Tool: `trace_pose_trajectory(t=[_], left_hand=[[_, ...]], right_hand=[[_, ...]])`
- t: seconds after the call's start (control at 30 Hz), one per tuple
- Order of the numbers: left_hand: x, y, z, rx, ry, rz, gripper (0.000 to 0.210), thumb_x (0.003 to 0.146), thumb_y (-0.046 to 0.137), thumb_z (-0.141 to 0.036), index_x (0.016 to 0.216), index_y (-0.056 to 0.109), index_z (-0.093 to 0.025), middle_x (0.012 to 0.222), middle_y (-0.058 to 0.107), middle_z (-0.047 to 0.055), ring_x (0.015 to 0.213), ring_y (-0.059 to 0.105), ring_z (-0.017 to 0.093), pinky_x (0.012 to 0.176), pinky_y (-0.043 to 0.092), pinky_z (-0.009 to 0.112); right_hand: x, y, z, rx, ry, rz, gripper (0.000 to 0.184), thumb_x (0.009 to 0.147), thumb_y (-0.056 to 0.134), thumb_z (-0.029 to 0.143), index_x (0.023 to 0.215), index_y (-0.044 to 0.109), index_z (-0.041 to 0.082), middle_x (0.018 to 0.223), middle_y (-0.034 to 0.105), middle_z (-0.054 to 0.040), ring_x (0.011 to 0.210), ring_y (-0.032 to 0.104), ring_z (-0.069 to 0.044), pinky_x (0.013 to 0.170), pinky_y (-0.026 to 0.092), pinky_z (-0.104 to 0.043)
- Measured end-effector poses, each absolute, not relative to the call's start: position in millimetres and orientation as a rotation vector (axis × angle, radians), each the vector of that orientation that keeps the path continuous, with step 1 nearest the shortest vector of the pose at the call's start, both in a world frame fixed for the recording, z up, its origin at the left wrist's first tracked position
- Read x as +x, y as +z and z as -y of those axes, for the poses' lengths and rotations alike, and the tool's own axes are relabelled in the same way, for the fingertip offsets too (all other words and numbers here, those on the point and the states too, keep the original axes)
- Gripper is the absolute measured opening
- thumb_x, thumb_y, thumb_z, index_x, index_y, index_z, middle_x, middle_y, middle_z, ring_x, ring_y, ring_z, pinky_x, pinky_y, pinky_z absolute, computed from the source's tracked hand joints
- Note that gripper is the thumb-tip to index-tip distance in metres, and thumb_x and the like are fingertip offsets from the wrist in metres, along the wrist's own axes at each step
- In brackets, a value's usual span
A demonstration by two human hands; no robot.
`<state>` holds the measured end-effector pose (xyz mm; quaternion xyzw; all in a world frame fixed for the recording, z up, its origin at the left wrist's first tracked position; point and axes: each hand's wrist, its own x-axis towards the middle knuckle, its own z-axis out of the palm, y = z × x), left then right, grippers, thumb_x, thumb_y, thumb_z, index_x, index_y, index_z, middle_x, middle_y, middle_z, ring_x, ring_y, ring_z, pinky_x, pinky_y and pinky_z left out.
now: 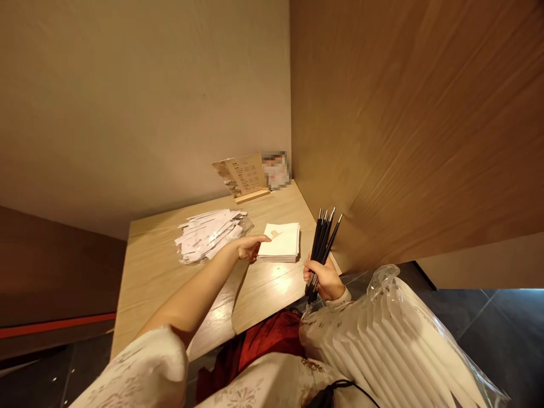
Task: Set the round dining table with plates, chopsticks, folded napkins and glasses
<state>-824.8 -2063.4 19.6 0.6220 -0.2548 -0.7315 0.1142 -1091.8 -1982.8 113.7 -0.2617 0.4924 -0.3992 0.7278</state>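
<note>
My left hand (251,247) is at the left edge of a stack of white paper napkins (283,242) on the table. Its thumb lies over the top napkin, which bears a gold print, and the fingers curl at the stack's side, partly hidden. In my right hand (325,276) is a bundle of black chopsticks (323,235) with silver tips pointing up, held beyond the table's right edge. Below that hand, against my body, is a clear plastic bag (382,334) packed with more white napkins.
Left of the stack, a heap of white paper sleeves (208,235) lies with clear plastic on the wooden table (148,249). A menu card (244,175) in a wooden stand is at the back, beside a blurred card (277,170). Walls (361,141) close in behind and to the right.
</note>
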Motion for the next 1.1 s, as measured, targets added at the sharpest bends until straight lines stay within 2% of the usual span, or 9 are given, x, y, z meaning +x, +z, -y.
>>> trace_pose_trajectory(t=[0.2, 0.53, 0.73, 1.0, 1.1], left_hand=[[-821.0, 15.6, 2070.4, 1.871, -2.256, 0.639, 0.046, 0.046, 0.081, -0.041, 0.078, 0.055, -0.022, 0.069, 0.063, 0.000, 0.061, 0.050, 0.016, 0.053, 0.033, 0.023], [-832.1, 13.7, 2071.8, 1.926, -2.120, 0.730, 0.042, 0.044, 0.081, -0.035, 0.075, 0.056, -0.021, 0.070, 0.065, 0.003, 0.065, 0.055, 0.019, 0.054, 0.037, 0.026], [-839.2, 19.7, 2066.6, 1.921, -2.080, 0.667, 0.042, 0.046, 0.082, -0.034, 0.079, 0.061, -0.019, 0.074, 0.067, 0.001, 0.066, 0.055, 0.015, 0.056, 0.037, 0.024], [-842.6, 29.7, 2047.4, 1.668, -1.938, 0.643, 0.046, 0.048, 0.081, -0.039, 0.082, 0.062, -0.016, 0.077, 0.068, 0.005, 0.073, 0.061, 0.019, 0.062, 0.047, 0.025], [-826.3, 44.8, 2035.3, 1.661, -1.863, 0.653, 0.043, 0.054, 0.077, -0.040, 0.087, 0.062, -0.016, 0.077, 0.069, 0.006, 0.075, 0.064, 0.022, 0.063, 0.051, 0.028]], right_hand=[[-1084.0, 111.0, 1989.3, -0.595, -0.863, -1.084, 0.026, 0.054, 0.074, 0.030, 0.065, 0.053, 0.019, 0.050, 0.055, 0.0039, 0.043, 0.050, -0.008, 0.041, 0.041, -0.019], [-1074.6, 103.3, 1992.4, -0.581, -0.860, -1.099, 0.027, 0.052, 0.074, 0.030, 0.067, 0.056, 0.018, 0.049, 0.055, 0.0038, 0.044, 0.050, -0.009, 0.043, 0.043, -0.019], [-1071.2, 102.2, 1990.3, -0.595, -0.884, -1.057, 0.028, 0.054, 0.076, 0.030, 0.067, 0.054, 0.019, 0.050, 0.055, 0.0044, 0.043, 0.048, -0.008, 0.042, 0.041, -0.020], [-1078.5, 94.1, 1982.8, -0.656, -0.776, -0.813, 0.036, 0.056, 0.080, 0.035, 0.067, 0.048, 0.021, 0.051, 0.051, 0.0070, 0.044, 0.047, -0.009, 0.042, 0.037, -0.020], [-1078.8, 89.6, 1981.3, -0.670, -0.773, -0.707, 0.037, 0.057, 0.080, 0.034, 0.068, 0.047, 0.022, 0.052, 0.049, 0.0083, 0.044, 0.044, -0.008, 0.043, 0.036, -0.021]])
